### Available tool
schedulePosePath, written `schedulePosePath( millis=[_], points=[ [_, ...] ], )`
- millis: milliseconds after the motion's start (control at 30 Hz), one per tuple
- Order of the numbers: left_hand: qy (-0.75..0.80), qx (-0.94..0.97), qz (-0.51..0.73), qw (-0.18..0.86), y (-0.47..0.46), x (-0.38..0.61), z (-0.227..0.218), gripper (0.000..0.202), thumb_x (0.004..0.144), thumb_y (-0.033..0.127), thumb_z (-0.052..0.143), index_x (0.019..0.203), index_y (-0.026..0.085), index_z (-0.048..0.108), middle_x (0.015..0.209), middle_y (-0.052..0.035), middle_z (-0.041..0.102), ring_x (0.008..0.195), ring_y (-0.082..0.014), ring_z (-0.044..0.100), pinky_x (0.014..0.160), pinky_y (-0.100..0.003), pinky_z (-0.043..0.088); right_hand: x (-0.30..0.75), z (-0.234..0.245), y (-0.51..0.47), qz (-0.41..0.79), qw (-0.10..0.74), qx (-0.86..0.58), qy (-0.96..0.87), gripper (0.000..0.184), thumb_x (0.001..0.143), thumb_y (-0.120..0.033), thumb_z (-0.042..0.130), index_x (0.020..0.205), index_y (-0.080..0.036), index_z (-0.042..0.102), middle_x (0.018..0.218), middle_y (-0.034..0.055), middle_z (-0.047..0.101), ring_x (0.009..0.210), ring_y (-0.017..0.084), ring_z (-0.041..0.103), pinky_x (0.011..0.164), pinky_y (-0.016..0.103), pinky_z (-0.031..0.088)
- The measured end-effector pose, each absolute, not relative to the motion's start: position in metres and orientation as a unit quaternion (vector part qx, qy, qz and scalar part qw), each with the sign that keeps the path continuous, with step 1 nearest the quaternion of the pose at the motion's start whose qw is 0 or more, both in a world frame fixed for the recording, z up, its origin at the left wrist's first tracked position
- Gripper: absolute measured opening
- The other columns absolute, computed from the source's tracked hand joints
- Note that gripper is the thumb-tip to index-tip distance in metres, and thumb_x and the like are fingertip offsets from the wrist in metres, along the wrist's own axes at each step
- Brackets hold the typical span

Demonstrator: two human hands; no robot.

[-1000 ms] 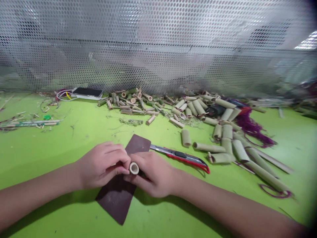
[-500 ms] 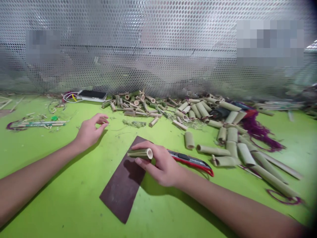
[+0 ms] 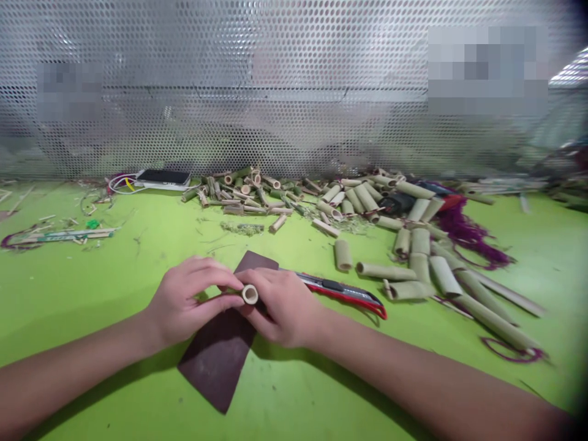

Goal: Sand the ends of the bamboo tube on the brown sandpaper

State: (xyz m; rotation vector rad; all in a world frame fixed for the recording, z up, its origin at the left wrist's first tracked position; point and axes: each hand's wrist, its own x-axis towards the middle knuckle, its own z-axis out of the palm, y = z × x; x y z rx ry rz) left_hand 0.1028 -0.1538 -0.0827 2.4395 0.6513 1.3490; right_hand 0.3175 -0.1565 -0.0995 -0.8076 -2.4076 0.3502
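Both hands meet over a dark brown sheet of sandpaper (image 3: 220, 355) lying on the green table (image 3: 114, 275). My right hand (image 3: 280, 306) grips a short bamboo tube (image 3: 250, 294), whose open round end faces me. My left hand (image 3: 188, 300) is closed too, its thumb and fingers pinching the tube's end. A red and black utility knife (image 3: 344, 293) lies just right of my right hand, its blade pointing toward the sandpaper.
Piles of cut bamboo tubes (image 3: 413, 245) spread across the right and the far middle (image 3: 248, 190). A phone with cables (image 3: 160, 177) lies at the back left, thin strips and scraps (image 3: 55, 233) at the left. Purple fibres (image 3: 463, 229) lie among the tubes. A perforated metal screen (image 3: 294, 92) walls the back.
Half a second ago my left hand was out to the left, open and empty. It has come back and pinched the tube's end. My right hand turned the tube end-on toward me.
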Motion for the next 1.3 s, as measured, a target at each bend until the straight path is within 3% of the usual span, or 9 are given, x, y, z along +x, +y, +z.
schedulePosePath(
  millis=[700, 1300],
  points=[
    [0.224, 0.828, 0.488, 0.160, -0.154, 0.105, -0.088, 0.005, 0.094, 0.025, 0.073, 0.091, 0.023, 0.076, 0.079, 0.0010, 0.079, 0.069, -0.0144, 0.073, 0.065, -0.029, 0.056, 0.317, -0.100, -0.156, 0.168, 0.272, -0.303, -0.898, 0.019, 0.098, -0.031, 0.050, 0.111, -0.017, 0.056, 0.091, 0.0073, 0.072, 0.080, 0.020, 0.069, 0.073, 0.032, 0.055],
    [0.212, 0.851, 0.454, 0.157, -0.153, 0.102, -0.087, 0.010, 0.094, 0.012, 0.069, 0.089, 0.020, 0.070, 0.080, 0.0028, 0.075, 0.073, -0.0119, 0.068, 0.068, -0.026, 0.049, 0.310, -0.097, -0.167, 0.158, 0.246, -0.345, -0.892, 0.015, 0.100, -0.034, 0.044, 0.100, -0.019, 0.049, 0.081, 0.0063, 0.068, 0.071, 0.020, 0.063, 0.064, 0.031, 0.045]
  ],
)
